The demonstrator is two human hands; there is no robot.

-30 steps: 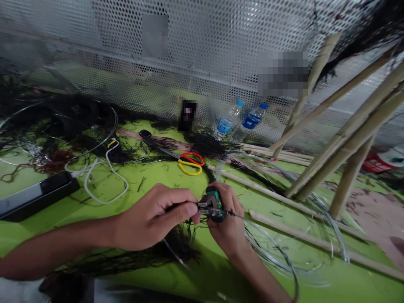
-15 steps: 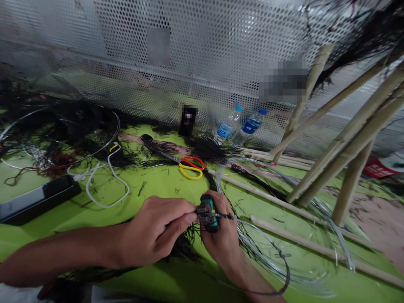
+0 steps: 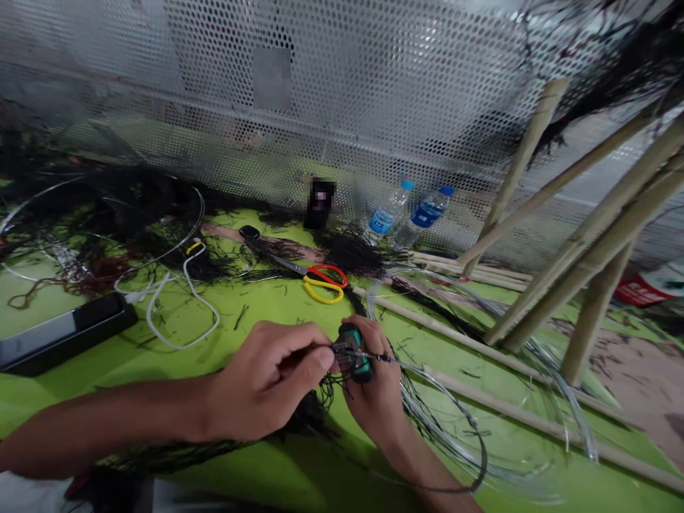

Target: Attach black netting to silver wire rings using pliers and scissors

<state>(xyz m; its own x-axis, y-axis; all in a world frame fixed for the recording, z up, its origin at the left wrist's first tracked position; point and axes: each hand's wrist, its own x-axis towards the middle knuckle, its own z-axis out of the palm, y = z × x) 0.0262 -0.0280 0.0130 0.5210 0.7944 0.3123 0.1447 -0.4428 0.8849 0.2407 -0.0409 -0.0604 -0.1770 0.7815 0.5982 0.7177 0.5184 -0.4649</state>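
My right hand (image 3: pixel 377 388) is wrapped around a pair of pliers (image 3: pixel 350 349) with green and black handles, jaws turned toward me. A curved wire (image 3: pixel 485 456), partly wound with dark strands, runs from the jaws and loops down on the right. My left hand (image 3: pixel 278 377) is closed in a pinch right beside the jaws, thumb pressed against the fingers. What it pinches seems to be a thin dark strand, mostly hidden. Below both hands lies a bunch of black fibres (image 3: pixel 307 417). Scissors (image 3: pixel 325 283) with red and yellow handles rest just beyond.
Bamboo poles (image 3: pixel 582 263) lean at the right, and thinner sticks (image 3: pixel 496 395) lie on the green surface. A coil of clear wire (image 3: pixel 427 420) spreads beside my right hand. Two water bottles (image 3: pixel 382 217) stand by the perforated panel (image 3: pixel 353 85). A black power bank (image 3: pixel 69 331) with a white cable is left.
My left thumb has shifted up and toward the pliers' jaws, and the left hand has rolled slightly. The pliers have tilted a little in my right hand.
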